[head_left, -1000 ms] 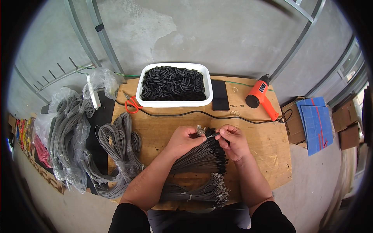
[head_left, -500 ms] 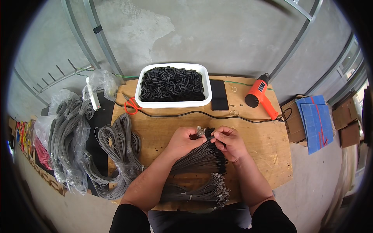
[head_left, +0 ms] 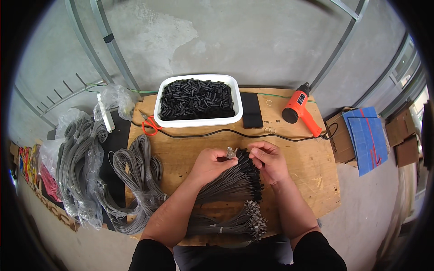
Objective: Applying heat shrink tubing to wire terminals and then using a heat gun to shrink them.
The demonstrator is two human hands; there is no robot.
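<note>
My left hand [head_left: 211, 166] is closed on several thin grey cables, whose clear, silvery ends [head_left: 231, 153] poke out past the thumb and forefinger. Close beside it, to the right, my right hand [head_left: 270, 162] has thumb and forefinger pinched together; whatever is between them, if anything, is too small to make out. Beneath both hands fans a bundle of grey cables [head_left: 226, 183] with black sleeves [head_left: 256, 180] on its right-hand ends. Nearer to me lies a tied bundle of grey cables [head_left: 212, 226] with bare silvery tips [head_left: 257, 221].
On the wooden table [head_left: 307, 180] stand a white tub [head_left: 199, 122] of short black tubes [head_left: 199, 99], a dark phone [head_left: 252, 110], an orange heat gun [head_left: 298, 108] with a black cord [head_left: 217, 132], and orange-handled scissors [head_left: 151, 125]. Grey cable coils [head_left: 138, 167] lie at left.
My right hand has drawn slightly away from the left, and the black sleeve seen between them no longer shows there. My left hand still grips the silvery-ended cables.
</note>
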